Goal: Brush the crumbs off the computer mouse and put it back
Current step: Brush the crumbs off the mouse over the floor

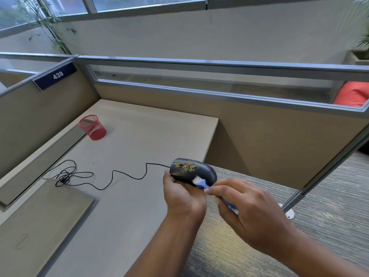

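A black wired computer mouse (201,170) is held up past the desk's right edge, cradled from below by my left hand (182,193). Yellowish crumbs (187,166) lie scattered on its top. My right hand (247,206) grips a small blue-handled brush (207,186), and its white bristles touch the near side of the mouse. The mouse's black cable (111,175) runs left across the desk and ends in a loose tangle.
The beige desk (127,206) carries a closed grey laptop (40,220) at the near left and a red mesh pen cup (92,126) at the back left. Cubicle partitions enclose the back and left. Carpet lies to the right beyond the desk edge.
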A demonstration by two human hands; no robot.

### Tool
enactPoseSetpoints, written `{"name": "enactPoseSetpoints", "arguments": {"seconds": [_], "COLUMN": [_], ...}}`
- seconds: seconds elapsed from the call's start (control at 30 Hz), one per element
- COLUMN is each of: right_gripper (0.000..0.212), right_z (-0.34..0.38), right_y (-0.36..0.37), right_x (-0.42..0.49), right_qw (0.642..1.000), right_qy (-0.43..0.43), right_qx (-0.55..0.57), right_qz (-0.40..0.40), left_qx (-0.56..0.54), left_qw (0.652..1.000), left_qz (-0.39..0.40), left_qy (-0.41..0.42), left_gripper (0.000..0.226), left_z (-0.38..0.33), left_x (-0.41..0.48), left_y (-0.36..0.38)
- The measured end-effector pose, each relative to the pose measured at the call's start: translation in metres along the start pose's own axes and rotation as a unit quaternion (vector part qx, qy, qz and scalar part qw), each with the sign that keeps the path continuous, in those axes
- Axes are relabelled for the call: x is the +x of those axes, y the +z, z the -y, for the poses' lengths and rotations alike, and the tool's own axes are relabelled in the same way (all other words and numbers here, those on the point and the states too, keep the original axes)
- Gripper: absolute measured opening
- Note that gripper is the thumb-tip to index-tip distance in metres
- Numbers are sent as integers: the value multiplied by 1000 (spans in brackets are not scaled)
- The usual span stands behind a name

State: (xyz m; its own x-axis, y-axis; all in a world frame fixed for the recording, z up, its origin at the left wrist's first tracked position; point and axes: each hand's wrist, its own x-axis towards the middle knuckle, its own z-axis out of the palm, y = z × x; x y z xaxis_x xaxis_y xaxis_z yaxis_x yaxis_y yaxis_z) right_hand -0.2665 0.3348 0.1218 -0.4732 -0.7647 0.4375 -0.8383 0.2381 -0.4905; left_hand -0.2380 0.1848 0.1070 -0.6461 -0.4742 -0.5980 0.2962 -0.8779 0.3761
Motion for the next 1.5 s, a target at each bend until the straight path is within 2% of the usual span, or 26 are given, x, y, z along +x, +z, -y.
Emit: {"name": "enactPoseSetpoints", "arguments": {"seconds": [0.1, 0.2, 0.43, 0.6, 0.7, 0.8, 0.9, 1.03, 1.17, 1.27, 1.37, 1.5], "right_gripper": [23, 20, 24, 23, 23, 27, 24, 31, 36, 34, 34, 36], "right_z": [-14, -23, -24, -44, -46, -43, -44, -57, -72, -66, -57, -66], "right_y": [-10, -14, -11, -26, -25, -15, -9, -20, -29, -24, -16, -15], "right_x": [-11, -7, 8, 14, 40, 65, 71, 50, 37, 47, 56, 44], "right_qw": [997, 983, 970, 951, 945, 946, 949, 956, 950, 947, 950, 950], "right_qy": [69, 133, 170, 214, 196, 174, 184, 188, 215, 197, 175, 195], "right_qx": [27, 104, 167, 213, 252, 269, 255, 221, 225, 254, 258, 244], "right_qz": [-31, -66, -42, -70, -73, -40, 5, 34, 14, -11, -5, 19], "left_qx": [-2, 2, 9, 12, 12, 23, 29, 33, 29, 33, 36, 29], "left_qw": [999, 999, 999, 999, 1000, 999, 999, 999, 999, 999, 999, 999], "left_qz": [-3, 0, 5, -2, 3, 11, 15, 9, 9, 12, 2, -11], "left_qy": [38, 43, 37, 35, 28, 22, 22, 35, 44, 34, 25, 31], "left_gripper": [51, 51, 55, 54, 55, 55, 56, 58, 54, 56, 58, 57], "left_z": [-2, -1, 2, 0, 4, 7, 6, -4, -6, -2, 2, 3], "left_x": [1, 1, -1, -4, -9, -11, -11, -4, 3, 7, 10, 13], "left_y": [-1, -4, -5, -9, -11, -10, -7, -5, -6, -5, -2, -3]}}
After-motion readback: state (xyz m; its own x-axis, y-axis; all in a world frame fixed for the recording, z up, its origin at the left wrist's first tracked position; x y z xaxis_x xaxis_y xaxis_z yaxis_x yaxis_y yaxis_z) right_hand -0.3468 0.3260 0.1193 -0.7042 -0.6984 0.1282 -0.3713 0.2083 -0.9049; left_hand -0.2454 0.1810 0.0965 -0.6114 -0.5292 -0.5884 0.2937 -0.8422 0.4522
